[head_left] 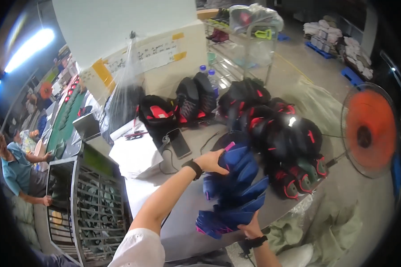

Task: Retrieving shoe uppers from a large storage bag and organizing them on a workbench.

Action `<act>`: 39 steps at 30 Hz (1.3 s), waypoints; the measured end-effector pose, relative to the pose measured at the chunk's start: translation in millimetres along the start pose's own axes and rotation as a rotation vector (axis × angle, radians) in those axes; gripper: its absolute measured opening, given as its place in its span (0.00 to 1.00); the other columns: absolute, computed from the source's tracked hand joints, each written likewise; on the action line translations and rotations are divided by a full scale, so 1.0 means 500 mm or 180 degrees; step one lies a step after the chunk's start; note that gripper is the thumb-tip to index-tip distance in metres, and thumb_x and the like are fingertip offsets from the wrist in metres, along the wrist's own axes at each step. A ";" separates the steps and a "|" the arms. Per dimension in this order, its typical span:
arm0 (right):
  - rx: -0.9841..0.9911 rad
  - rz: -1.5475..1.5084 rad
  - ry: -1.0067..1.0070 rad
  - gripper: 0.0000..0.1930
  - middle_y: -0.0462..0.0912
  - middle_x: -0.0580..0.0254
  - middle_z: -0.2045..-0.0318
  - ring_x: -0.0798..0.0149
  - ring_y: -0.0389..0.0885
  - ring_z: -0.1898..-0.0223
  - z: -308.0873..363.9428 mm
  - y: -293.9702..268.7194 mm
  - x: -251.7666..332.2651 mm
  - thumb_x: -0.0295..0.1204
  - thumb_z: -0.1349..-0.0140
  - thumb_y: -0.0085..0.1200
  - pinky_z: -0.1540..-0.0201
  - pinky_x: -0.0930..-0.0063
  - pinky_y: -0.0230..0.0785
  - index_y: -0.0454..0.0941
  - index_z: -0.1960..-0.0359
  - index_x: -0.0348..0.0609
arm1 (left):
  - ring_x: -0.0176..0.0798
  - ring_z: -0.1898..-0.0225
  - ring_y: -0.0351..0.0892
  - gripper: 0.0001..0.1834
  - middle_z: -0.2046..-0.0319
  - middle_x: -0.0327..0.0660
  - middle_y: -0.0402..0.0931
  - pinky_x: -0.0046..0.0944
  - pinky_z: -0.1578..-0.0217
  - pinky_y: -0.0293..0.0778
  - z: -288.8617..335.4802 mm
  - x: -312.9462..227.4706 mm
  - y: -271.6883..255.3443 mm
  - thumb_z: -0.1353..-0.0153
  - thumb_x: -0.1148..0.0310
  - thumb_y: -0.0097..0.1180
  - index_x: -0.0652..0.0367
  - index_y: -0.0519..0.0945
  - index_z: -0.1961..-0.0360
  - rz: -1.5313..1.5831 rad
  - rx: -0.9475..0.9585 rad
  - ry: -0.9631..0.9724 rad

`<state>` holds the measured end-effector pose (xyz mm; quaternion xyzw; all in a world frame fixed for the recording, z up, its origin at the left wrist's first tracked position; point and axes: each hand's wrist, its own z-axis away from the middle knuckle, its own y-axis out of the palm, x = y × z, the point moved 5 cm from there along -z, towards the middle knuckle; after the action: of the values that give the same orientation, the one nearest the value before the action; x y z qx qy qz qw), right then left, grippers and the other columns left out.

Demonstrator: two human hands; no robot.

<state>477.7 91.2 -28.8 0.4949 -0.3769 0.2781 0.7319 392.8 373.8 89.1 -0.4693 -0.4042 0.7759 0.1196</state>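
Note:
A bunch of nested blue shoe uppers (236, 189) with pink edging is held over the table between my two hands. My left hand (213, 162) grips it at the upper left, thumb against the blue material and fingers partly hidden. Lower down, my right hand (252, 228) is closed around the bottom right end of the bunch; the uppers cover some of its fingers. Right beside them, black shoe uppers (285, 140) with red trim are heaped on the table. A phone (180, 146) with a cable lies beyond my left wrist.
White papers (136, 155) lie at the table's left. More black shoes (189, 100) and bottles (212, 80) stand along the back. An orange fan (369, 129) is at the right. On the left are a metal rack cart (98, 209) and another person (20, 169).

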 end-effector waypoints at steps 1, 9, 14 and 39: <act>0.0129 0.0250 0.0493 0.63 0.54 0.50 0.43 0.53 0.60 0.42 -0.025 -0.014 -0.038 0.08 0.71 0.59 0.48 0.59 0.65 0.28 0.35 0.50 | 0.54 0.52 0.72 0.50 0.56 0.60 0.72 0.42 0.51 0.66 0.035 0.020 -0.020 0.65 0.47 0.66 0.69 0.62 0.44 0.0078 -0.0055 -0.0092; 0.1905 -0.0299 0.1408 0.44 0.62 0.51 0.45 0.52 0.66 0.46 -0.101 0.203 -0.328 0.18 0.62 0.62 0.41 0.62 0.59 0.52 0.40 0.37 | 0.53 0.63 0.76 0.29 0.68 0.52 0.78 0.43 0.59 0.71 0.115 0.016 0.073 0.67 0.60 0.64 0.64 0.76 0.62 0.1159 -0.1631 0.0436; 0.2918 0.0169 0.1238 0.45 0.62 0.51 0.44 0.53 0.65 0.45 0.057 0.487 -0.326 0.21 0.62 0.63 0.40 0.62 0.57 0.51 0.40 0.37 | 0.48 0.65 0.78 0.29 0.68 0.53 0.77 0.37 0.63 0.72 0.483 -0.075 -0.163 0.71 0.65 0.68 0.67 0.74 0.64 0.1377 -0.2094 0.0575; 0.3916 0.1869 -0.1136 0.61 0.58 0.53 0.40 0.59 0.58 0.39 0.343 1.202 -0.279 0.34 0.63 0.71 0.36 0.65 0.45 0.32 0.35 0.39 | 0.29 0.68 0.76 0.20 0.69 0.37 0.79 0.31 0.64 0.72 1.556 0.485 -0.143 0.64 0.77 0.64 0.67 0.78 0.63 0.2652 -0.5010 0.0035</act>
<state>-117.1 140.0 203.9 0.7348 -0.3835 0.5414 0.1409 -391.6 156.4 169.9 -0.5281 -0.6161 0.2516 -0.5275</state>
